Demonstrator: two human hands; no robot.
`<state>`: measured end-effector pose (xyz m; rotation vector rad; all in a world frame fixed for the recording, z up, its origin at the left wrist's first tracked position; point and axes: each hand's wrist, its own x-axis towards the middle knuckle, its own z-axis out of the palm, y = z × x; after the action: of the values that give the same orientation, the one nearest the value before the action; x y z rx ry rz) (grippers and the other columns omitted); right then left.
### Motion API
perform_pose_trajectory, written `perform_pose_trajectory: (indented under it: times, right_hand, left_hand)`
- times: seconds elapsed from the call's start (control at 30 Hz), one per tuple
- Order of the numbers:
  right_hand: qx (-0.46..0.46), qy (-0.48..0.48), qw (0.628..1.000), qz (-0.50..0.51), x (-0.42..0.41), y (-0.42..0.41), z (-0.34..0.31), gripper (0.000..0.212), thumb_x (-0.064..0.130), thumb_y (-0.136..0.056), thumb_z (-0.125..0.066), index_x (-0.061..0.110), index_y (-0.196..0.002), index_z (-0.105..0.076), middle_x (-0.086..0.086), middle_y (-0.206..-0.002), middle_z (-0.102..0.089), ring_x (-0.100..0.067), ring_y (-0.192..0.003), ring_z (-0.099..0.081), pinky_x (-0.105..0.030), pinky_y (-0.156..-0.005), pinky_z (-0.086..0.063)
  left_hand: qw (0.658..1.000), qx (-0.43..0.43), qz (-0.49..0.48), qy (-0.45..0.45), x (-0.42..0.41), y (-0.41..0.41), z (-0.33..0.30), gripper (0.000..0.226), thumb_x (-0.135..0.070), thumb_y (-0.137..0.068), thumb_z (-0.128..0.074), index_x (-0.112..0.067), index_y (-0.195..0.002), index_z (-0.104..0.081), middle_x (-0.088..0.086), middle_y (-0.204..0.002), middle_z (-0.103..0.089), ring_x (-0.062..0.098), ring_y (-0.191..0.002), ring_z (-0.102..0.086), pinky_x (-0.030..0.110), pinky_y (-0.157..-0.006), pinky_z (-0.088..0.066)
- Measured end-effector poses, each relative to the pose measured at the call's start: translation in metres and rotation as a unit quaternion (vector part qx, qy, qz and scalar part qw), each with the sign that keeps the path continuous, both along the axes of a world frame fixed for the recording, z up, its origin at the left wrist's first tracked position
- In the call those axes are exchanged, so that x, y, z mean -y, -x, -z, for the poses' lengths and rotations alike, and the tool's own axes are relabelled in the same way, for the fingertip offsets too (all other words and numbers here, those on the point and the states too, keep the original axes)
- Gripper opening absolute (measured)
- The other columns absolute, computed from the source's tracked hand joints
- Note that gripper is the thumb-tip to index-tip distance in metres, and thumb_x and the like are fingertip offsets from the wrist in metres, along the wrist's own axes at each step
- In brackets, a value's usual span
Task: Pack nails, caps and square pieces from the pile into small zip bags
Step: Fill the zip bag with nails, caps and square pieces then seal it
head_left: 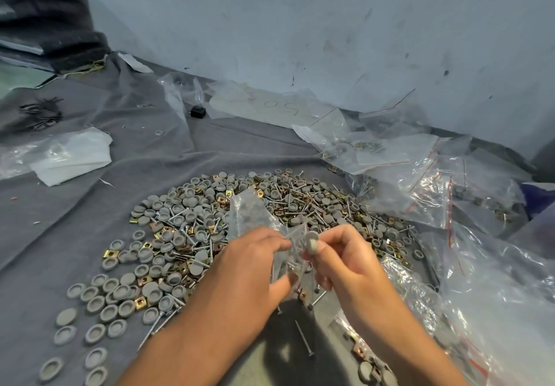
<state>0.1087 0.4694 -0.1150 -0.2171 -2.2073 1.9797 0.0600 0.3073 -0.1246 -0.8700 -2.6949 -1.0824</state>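
Grey cloth [75,205], clear crinkled zip bag [252,214] between both hands.

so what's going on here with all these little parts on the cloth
A person is filling a small clear zip bag from the heap of grey round caps, nails and brass square pieces. The left hand holds the bag's mouth, while the right hand pinches a grey cap at the opening. More clear bags lie to the right.
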Motion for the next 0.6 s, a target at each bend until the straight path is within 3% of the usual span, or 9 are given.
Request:
perform_pose_trajectory:
  times: [0.07,0.2,0.3,0.43,0.6]
  right_hand:
    - [-0.027,-0.163,0.986,-0.012,0.001,-0.006,0.005,0.007,0.03,-0.099,-0.06,0.026,-0.093,-0.058,0.012,-0.078,-0.067,0.0,-0.059,-0.052,-0.012,-0.055,-0.039]
    - [-0.067,-0.322,0.944,0.042,0.006,-0.007,0.013,0.021,0.028,-0.098,-0.063,0.038,-0.087,-0.049,0.016,-0.077,-0.062,-0.001,-0.071,-0.058,-0.012,-0.057,-0.041]
    - [-0.078,-0.35,0.932,0.061,0.004,-0.006,0.014,0.027,0.025,-0.097,-0.066,0.04,-0.084,-0.047,0.019,-0.074,-0.061,0.003,-0.075,-0.058,-0.01,-0.059,-0.041]
    - [-0.075,-0.35,0.932,0.052,0.002,-0.008,0.01,0.023,0.029,-0.098,-0.062,0.04,-0.085,-0.046,0.027,-0.092,-0.061,0.002,-0.078,-0.058,-0.009,-0.061,-0.04]
    - [-0.042,-0.34,0.939,0.034,0.004,-0.008,0.007,0.018,0.031,-0.099,-0.059,0.037,-0.086,-0.048,0.015,-0.075,-0.058,-0.001,-0.076,-0.055,-0.012,-0.062,-0.04]
  left_hand:
    - [1.0,0.006,0.001,-0.002,-0.001,-0.001,-0.001,0.05,-0.036,-0.08,-0.078,-0.033,-0.129,-0.065,-0.026,-0.119,-0.059,-0.007,-0.094,-0.052,0.011,-0.093,-0.042]
    - [1.0,0.001,0.0,0.0,-0.003,-0.004,-0.002,0.05,-0.038,-0.079,-0.078,-0.033,-0.127,-0.066,-0.026,-0.118,-0.06,-0.007,-0.092,-0.052,0.009,-0.09,-0.041]
    - [1.0,0.002,-0.001,-0.001,-0.004,-0.005,-0.002,0.05,-0.038,-0.08,-0.079,-0.032,-0.128,-0.066,-0.026,-0.116,-0.06,-0.008,-0.086,-0.051,0.007,-0.088,-0.039]
    - [1.0,0.005,-0.004,-0.003,-0.003,-0.005,-0.001,0.051,-0.039,-0.079,-0.08,-0.032,-0.127,-0.066,-0.027,-0.113,-0.059,-0.016,-0.081,-0.046,0.003,-0.082,-0.033]
    - [1.0,0.006,-0.001,-0.004,-0.002,-0.004,-0.001,0.051,-0.039,-0.08,-0.079,-0.033,-0.128,-0.065,-0.027,-0.117,-0.06,-0.016,-0.082,-0.047,0.005,-0.083,-0.035]
